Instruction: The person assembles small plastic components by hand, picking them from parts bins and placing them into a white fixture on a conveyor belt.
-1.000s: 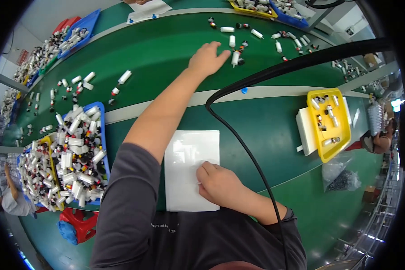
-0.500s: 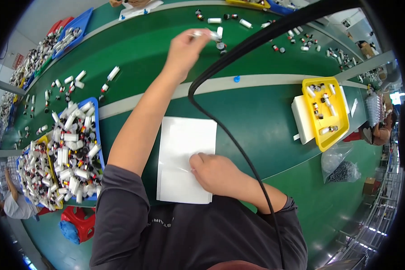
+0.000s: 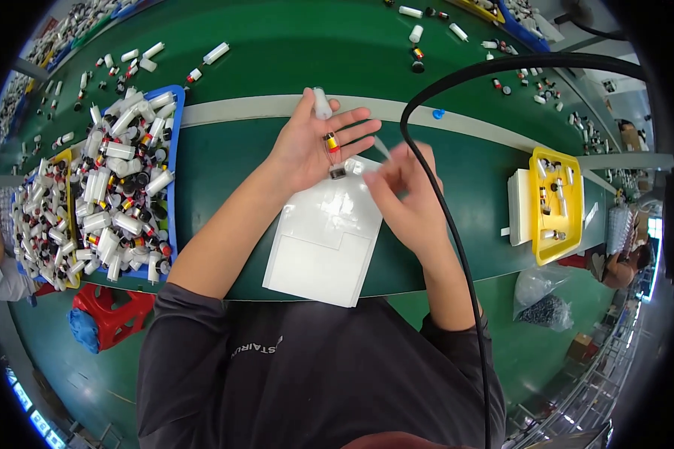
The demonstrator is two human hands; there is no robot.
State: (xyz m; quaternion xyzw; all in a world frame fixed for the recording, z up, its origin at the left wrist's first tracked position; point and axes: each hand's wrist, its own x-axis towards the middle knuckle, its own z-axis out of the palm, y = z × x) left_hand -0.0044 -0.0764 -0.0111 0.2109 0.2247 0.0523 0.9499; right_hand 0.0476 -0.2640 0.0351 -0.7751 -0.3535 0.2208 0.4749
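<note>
My left hand (image 3: 303, 146) is palm up above the white sheet, fingers spread, a white plastic tube (image 3: 321, 103) held between thumb and forefinger. Across its palm lies a small cylinder with red, yellow and black bands (image 3: 332, 142), thin wires running to a dark round cap (image 3: 337, 173). Just to the right is my right hand (image 3: 406, 193), its fingers curled and partly smeared by motion. A pale translucent strip (image 3: 383, 148) shows at its fingertips; whether they grip it is unclear. The glossy white sheet (image 3: 318, 258) lies on the green bench below both hands.
Blue bin (image 3: 174, 165) at left, heaped with white tubes and banded parts. Yellow tray (image 3: 575, 224) at right, a few parts in it. More parts lie on the green belt (image 3: 299, 45) beyond the pale rail (image 3: 240, 109). A black cable (image 3: 457, 262) arches across the right side.
My left hand has come back from the belt to above the sheet and turned palm up with the parts. My right hand has lifted off the sheet and moved up beside it.
</note>
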